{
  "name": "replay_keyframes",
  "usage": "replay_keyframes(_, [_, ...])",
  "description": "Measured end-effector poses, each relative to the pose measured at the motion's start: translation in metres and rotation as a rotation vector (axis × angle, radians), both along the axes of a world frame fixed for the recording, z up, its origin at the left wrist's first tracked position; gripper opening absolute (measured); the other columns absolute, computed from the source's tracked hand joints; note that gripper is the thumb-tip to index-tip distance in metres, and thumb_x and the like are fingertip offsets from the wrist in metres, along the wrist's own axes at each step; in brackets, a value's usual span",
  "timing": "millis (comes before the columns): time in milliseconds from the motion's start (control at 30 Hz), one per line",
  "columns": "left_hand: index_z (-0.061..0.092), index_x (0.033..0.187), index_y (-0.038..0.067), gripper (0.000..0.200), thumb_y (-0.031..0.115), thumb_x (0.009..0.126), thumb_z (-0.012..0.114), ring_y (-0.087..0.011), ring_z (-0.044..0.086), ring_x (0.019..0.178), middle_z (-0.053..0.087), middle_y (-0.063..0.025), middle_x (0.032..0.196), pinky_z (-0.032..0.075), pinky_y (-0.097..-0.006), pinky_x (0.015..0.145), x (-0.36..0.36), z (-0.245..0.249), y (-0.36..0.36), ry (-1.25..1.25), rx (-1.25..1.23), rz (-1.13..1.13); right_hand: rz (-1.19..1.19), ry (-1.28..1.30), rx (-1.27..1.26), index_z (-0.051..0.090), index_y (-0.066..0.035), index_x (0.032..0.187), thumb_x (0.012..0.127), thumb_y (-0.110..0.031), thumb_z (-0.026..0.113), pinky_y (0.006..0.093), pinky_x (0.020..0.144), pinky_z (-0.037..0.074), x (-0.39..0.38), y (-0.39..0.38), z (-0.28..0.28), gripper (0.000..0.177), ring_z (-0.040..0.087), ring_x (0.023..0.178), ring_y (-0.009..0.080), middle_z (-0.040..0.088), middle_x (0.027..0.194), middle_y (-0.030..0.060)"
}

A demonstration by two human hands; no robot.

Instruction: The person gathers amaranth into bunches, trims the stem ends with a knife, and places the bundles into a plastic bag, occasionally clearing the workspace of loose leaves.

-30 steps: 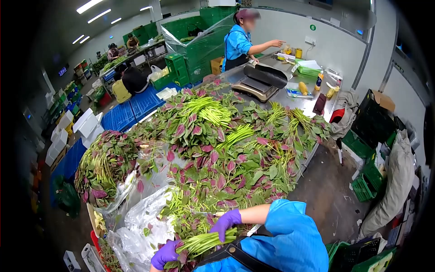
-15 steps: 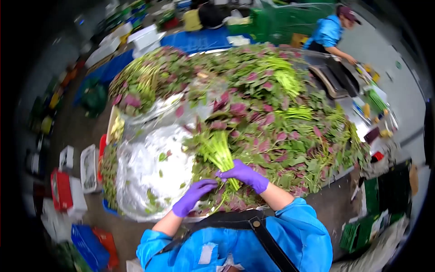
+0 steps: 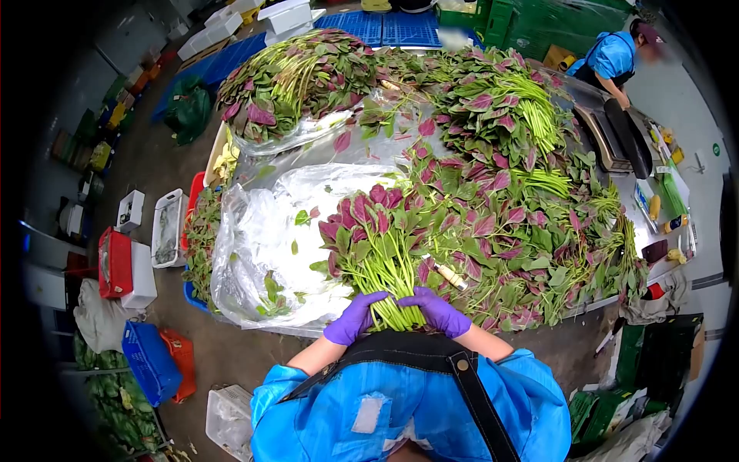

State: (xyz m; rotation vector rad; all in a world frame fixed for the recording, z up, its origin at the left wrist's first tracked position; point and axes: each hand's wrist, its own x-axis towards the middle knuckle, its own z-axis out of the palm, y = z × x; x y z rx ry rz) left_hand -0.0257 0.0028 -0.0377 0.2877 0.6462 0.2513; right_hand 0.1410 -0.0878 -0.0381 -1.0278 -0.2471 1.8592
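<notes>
A bunch of red-and-green amaranth (image 3: 379,258) is held upright in front of my apron, with purple-and-green leaves pointing away and pale green stems toward me. My left hand (image 3: 352,318), in a purple glove, closes around the stems from the left. From the right, my purple-gloved right hand (image 3: 437,312) grips the same stems, its thumb across them. A clear plastic sheet (image 3: 262,254) with scattered leaves lies to the left of the bunch. Beside the right hand is a short pale cylindrical thing (image 3: 450,276). Loose amaranth (image 3: 508,239) covers the table to the right.
A big amaranth pile (image 3: 296,81) stands at the back left, and stacked bunches (image 3: 500,108) lie at the back right. A weighing scale (image 3: 604,138) sits at the right end near a co-worker (image 3: 610,58). Blue (image 3: 150,362) and red crates stand on the floor.
The bunch has come closer to my body and looks fuller. My left hand has moved from beside the stems to gripping them with the right. The camera view has shifted.
</notes>
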Motion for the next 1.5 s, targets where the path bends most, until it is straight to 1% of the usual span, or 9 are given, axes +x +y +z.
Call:
replay_keyframes(233, [0.051, 0.11, -0.005, 0.032, 0.007, 0.08, 0.056, -0.0202, 0.06, 0.089, 0.06, -0.0114, 0.101, 0.048, -0.0317, 0.082, -0.001, 0.007, -0.003, 0.239, 0.319, -0.013, 0.182, -0.387, 0.081, 0.055, -0.002, 0.111, 0.075, -0.025, 0.068, 0.0255, 0.087, 0.039, -0.003, 0.009, 0.036, 0.045, 0.056, 0.093, 0.0138, 0.062, 0.1, 0.0055])
replay_keyframes(433, [0.049, 0.111, -0.002, 0.032, 0.019, 0.086, 0.051, -0.0205, 0.059, 0.088, 0.059, -0.0166, 0.105, 0.049, -0.0302, 0.079, -0.001, 0.039, 0.0, 0.01, -0.02, 0.053, 0.122, -0.101, 0.094, 0.057, -0.003, 0.106, 0.078, -0.023, 0.064, 0.0251, 0.065, 0.045, 0.017, 0.01, 0.026, 0.035, 0.058, 0.078, 0.0132, 0.063, 0.086, 0.0063])
replay_keyframes(700, [0.057, 0.094, 0.001, 0.02, 0.017, 0.083, 0.055, -0.0086, 0.039, 0.046, 0.045, 0.0003, 0.059, 0.033, -0.0206, 0.045, -0.04, 0.105, 0.044, 0.295, 0.647, -0.066, 0.057, -0.545, 0.319, 0.056, 0.0, 0.105, 0.079, -0.019, 0.06, 0.02, 0.05, 0.04, 0.116, 0.017, 0.087, 0.032, 0.05, 0.053, 0.0068, 0.056, 0.066, 0.0011])
replay_keyframes(833, [0.053, 0.099, 0.001, 0.025, 0.02, 0.084, 0.055, -0.0079, 0.039, 0.049, 0.043, 0.0031, 0.06, 0.034, -0.0204, 0.048, -0.064, 0.093, 0.087, 0.24, 0.527, 0.288, -0.359, -0.323, 0.437, 0.058, -0.001, 0.102, 0.083, -0.022, 0.054, 0.017, 0.046, 0.032, 0.142, 0.009, 0.141, 0.028, 0.043, 0.05, 0.0035, 0.048, 0.057, -0.003])
replay_keyframes(900, [0.053, 0.097, 0.001, 0.023, 0.02, 0.085, 0.055, -0.0083, 0.039, 0.048, 0.043, 0.0025, 0.06, 0.033, -0.0206, 0.048, -0.052, 0.089, 0.083, 0.354, 0.667, 0.269, -0.12, -0.789, 0.182, 0.058, 0.0, 0.101, 0.085, -0.022, 0.053, 0.0181, 0.046, 0.032, 0.131, 0.035, 0.124, 0.027, 0.043, 0.05, 0.0041, 0.048, 0.058, -0.0029])
replay_keyframes(1100, [0.053, 0.1, 0.003, 0.027, 0.026, 0.086, 0.055, -0.0079, 0.05, 0.059, 0.06, -0.0039, 0.076, 0.04, -0.0194, 0.053, -0.016, 0.09, 0.061, 0.446, 0.833, 0.276, -0.181, -0.674, 0.27, 0.058, -0.004, 0.102, 0.084, -0.024, 0.058, 0.0194, 0.051, 0.04, 0.084, 0.047, 0.102, 0.027, 0.051, 0.057, 0.0068, 0.056, 0.066, 0.0003])
replay_keyframes(1300, [0.051, 0.113, 0.003, 0.036, 0.026, 0.086, 0.056, -0.0097, 0.054, 0.084, 0.058, -0.003, 0.101, 0.043, -0.0233, 0.071, 0.007, 0.002, -0.004, 0.289, 0.342, 0.003, 0.215, -0.356, 0.118, 0.044, -0.002, 0.123, 0.078, -0.026, 0.066, 0.0281, 0.091, 0.036, -0.017, 0.031, 0.008, 0.056, 0.047, 0.106, 0.0157, 0.052, 0.117, 0.0094])
replay_keyframes(1400, [0.047, 0.119, 0.003, 0.04, 0.023, 0.085, 0.057, -0.0137, 0.055, 0.094, 0.056, -0.0052, 0.107, 0.044, -0.0269, 0.081, 0.002, -0.014, -0.017, 0.149, 0.243, 0.143, 0.287, -0.512, 0.229, 0.042, -0.001, 0.124, 0.075, -0.034, 0.068, 0.0303, 0.091, 0.037, -0.023, 0.02, -0.002, 0.064, 0.049, 0.106, 0.0212, 0.053, 0.114, 0.0132])
replay_keyframes(1500, [0.045, 0.121, 0.004, 0.041, 0.019, 0.085, 0.058, -0.0159, 0.053, 0.102, 0.054, -0.0068, 0.111, 0.043, -0.029, 0.088, -0.001, -0.013, -0.015, 0.068, 0.167, 0.117, 0.413, -1.254, 0.433, 0.047, -0.001, 0.118, 0.07, -0.048, 0.068, 0.0369, 0.09, 0.038, -0.024, 0.022, 0.006, 0.071, 0.054, 0.097, 0.0276, 0.057, 0.102, 0.0172])
